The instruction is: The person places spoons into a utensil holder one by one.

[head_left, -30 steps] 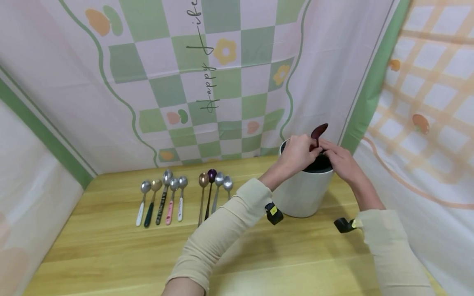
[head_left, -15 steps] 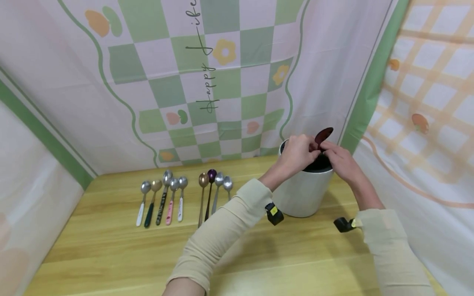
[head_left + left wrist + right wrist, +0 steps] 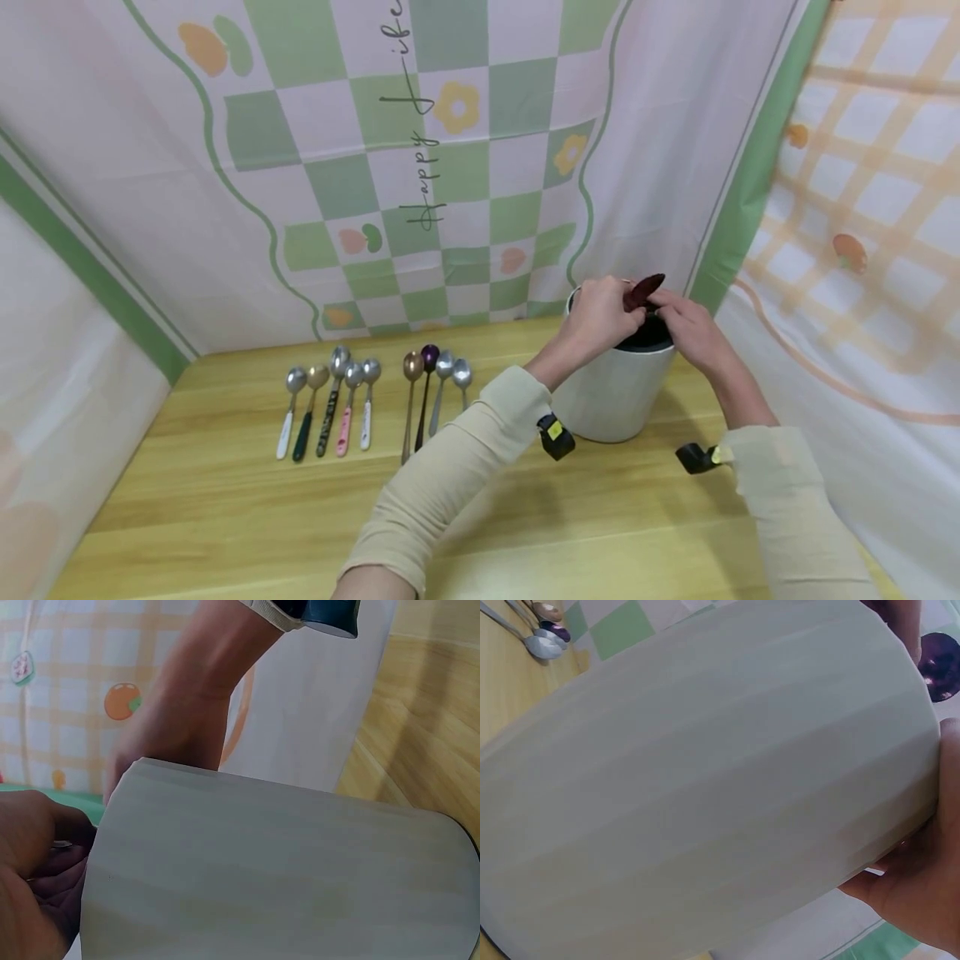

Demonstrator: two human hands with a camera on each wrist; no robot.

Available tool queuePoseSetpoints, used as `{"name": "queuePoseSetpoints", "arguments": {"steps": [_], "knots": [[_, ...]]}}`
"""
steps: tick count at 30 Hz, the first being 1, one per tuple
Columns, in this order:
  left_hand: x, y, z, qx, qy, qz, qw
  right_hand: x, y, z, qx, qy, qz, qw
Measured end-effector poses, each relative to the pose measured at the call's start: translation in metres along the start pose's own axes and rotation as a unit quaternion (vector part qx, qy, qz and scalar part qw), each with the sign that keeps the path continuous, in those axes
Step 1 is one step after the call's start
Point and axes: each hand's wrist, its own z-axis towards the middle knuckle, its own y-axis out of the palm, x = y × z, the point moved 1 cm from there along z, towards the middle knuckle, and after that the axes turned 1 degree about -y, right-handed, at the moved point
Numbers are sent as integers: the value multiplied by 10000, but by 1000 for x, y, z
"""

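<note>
In the head view my left hand (image 3: 600, 315) pinches a dark red-purple spoon (image 3: 647, 289) over the mouth of a tall white ribbed canister (image 3: 611, 396) with a dark inside. The spoon's bowl shows above the fingers, tilted to the right; its handle is hidden. My right hand (image 3: 693, 329) lies over the right rim, fingers toward the spoon. In the right wrist view, the thumb and fingers of that hand (image 3: 922, 885) sit around the rim, and the spoon's bowl (image 3: 939, 666) shines beyond. The left wrist view has the canister wall (image 3: 270, 862) blocking most of the spoon.
A row of short spoons with coloured handles, including a pink-handled spoon (image 3: 345, 417), lies at the left on the wooden table (image 3: 225, 517). Several long spoons, one with a purple bowl (image 3: 430, 357), lie nearer the middle. A patterned curtain (image 3: 450, 167) hangs behind.
The spoon's bowl has first tipped rightward, then sunk lower and turned flatter beside the left fingers. Both hands stay at the canister's mouth almost unmoved.
</note>
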Motion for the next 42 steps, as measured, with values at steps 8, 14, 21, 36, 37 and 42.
{"name": "queuePoseSetpoints", "arguments": {"steps": [8, 14, 21, 36, 37, 42], "knots": [[-2, -1, -4, 31, -172, 374, 9991, 0, 1, 0, 56, -195, 108, 9997], [-3, -3, -7, -15, -273, 409, 9988, -2, 1, 0, 0, -145, 9, 9999], [-5, -6, -9, -104, -357, 649, 9972, -2, 1, -1, -40, -118, 117, 9999], [-11, -16, -12, -400, 270, 897, 9948, 1, -1, -1, 78, -369, 16, 9993], [-12, -16, -12, -429, 303, 875, 9948, 2, 0, 0, 66, -372, 23, 9993], [-16, -26, -20, -537, 469, 784, 9944, 2, 0, 2, 0, -315, 52, 9995]]}}
